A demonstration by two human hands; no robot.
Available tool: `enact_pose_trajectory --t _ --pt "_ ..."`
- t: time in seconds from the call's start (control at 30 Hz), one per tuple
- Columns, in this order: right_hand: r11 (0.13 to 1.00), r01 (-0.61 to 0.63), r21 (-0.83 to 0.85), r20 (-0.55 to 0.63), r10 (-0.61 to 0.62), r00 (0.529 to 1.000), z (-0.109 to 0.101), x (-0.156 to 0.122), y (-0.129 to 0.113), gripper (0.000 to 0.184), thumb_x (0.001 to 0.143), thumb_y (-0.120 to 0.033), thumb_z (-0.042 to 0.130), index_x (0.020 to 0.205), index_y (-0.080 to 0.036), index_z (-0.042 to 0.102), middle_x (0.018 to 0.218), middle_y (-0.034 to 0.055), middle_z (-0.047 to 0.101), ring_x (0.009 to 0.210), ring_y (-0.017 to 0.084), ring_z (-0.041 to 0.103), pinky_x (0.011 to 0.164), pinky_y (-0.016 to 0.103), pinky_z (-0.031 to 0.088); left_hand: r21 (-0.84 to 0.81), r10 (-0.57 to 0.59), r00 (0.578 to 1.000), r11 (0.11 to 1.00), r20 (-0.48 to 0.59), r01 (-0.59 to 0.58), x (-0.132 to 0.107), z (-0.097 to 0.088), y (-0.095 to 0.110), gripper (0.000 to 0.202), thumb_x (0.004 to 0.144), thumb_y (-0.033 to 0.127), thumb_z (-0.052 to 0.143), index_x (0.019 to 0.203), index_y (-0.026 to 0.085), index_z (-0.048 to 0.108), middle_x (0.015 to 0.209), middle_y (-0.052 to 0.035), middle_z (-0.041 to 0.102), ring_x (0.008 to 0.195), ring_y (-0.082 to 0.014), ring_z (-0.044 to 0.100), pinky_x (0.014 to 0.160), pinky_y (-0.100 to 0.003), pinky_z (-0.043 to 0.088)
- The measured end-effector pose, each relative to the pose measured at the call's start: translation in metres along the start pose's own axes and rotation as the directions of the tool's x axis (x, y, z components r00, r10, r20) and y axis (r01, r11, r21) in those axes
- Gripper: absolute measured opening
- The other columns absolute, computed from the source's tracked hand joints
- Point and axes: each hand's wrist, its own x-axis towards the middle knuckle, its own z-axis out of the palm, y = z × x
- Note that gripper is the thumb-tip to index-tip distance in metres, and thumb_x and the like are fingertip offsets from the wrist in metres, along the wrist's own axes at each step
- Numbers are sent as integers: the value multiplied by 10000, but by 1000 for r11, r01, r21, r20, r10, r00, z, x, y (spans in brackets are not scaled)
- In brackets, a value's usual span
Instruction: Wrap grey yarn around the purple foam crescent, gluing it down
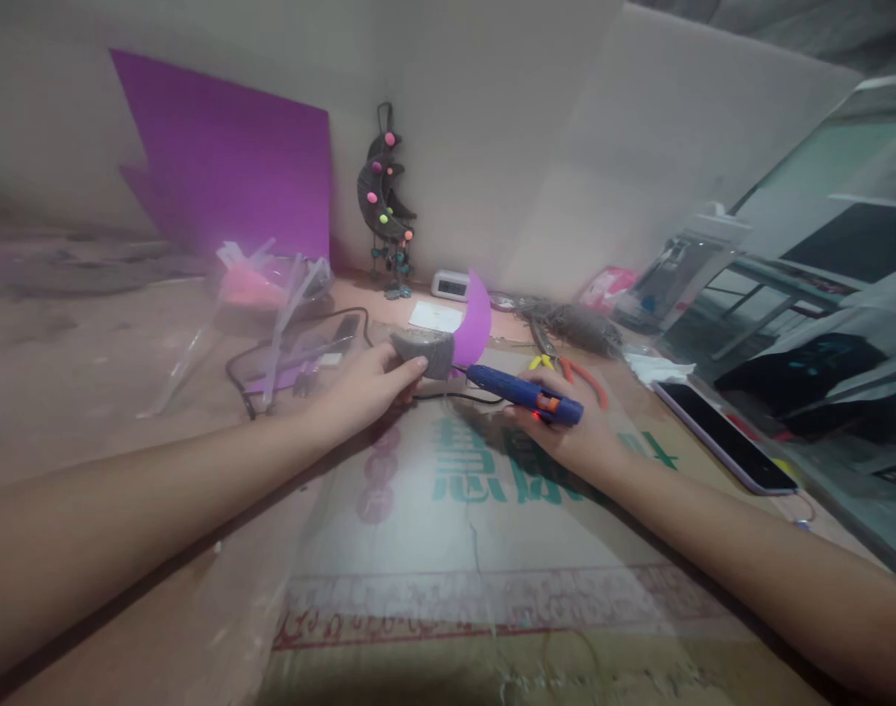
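Between the thumb and fingers of my left hand [385, 382] is a crescent moon cutout, its near part wrapped in grey yarn [431, 353] and its upper part bare purple sheet [475, 319]. My right hand [558, 422] is closed around a blue hot glue gun [518, 387] with a small red light glowing on it. The glue gun's nozzle points left and sits right at the edge of the grey wrapping; whether it touches cannot be made out. A black cord passes behind and beneath my hands.
Printed cardboard [419, 549] lies under my hands. A finished moon hanging [381, 186] leans on the wall beside a purple sheet [249, 157]. Behind are grey yarn [584, 328], pliers [584, 378] and a small clock [452, 285]. A phone [723, 436] lies right, glue sticks [282, 328] left.
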Motion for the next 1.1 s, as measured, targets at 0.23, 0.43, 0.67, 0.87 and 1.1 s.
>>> enact_pose_trajectory --t 0.23,0.43,0.67,0.87,1.1 --pt "999 43 19 -43 -42 998 -2 0 -1 145 834 -336 632 926 -230 596 819 8 672 706 175 605 676 315 458 -42 -31 999 999 -27 29 3 0 -3 316 859 431 540 683 169 523 596 12 522 528 -104 489 501 -236 358" --pt "998 50 25 -45 -49 998 -3 1 -3 141 841 -342 623 892 -210 617 791 23 659 699 171 593 643 301 454 -83 -43 998 996 -41 40 2 1 -1 311 859 413 542 669 167 527 581 12 511 518 -99 476 486 -230 341" --pt "999 37 32 5 -37 999 -2 2 -2 133 842 -347 620 859 -220 587 765 11 631 683 165 562 630 299 435 -82 -39 999 996 -24 37 3 0 -6 322 861 436 537 674 173 528 585 12 511 507 -101 474 472 -230 342" --pt "998 38 50 8 -38 999 -1 1 0 138 842 -337 629 903 -222 583 800 11 640 709 167 575 660 306 454 -76 -16 1000 997 -20 14 3 0 -3 302 859 410 539 671 175 512 589 14 511 517 -100 480 485 -227 356" --pt "995 30 92 28 -33 999 -2 1 -2 190 851 -330 620 1012 -233 600 891 20 683 778 178 623 708 318 482 -83 -38 999 996 -20 36 1 0 1 287 862 393 529 674 179 497 594 17 504 511 -97 470 482 -228 352"
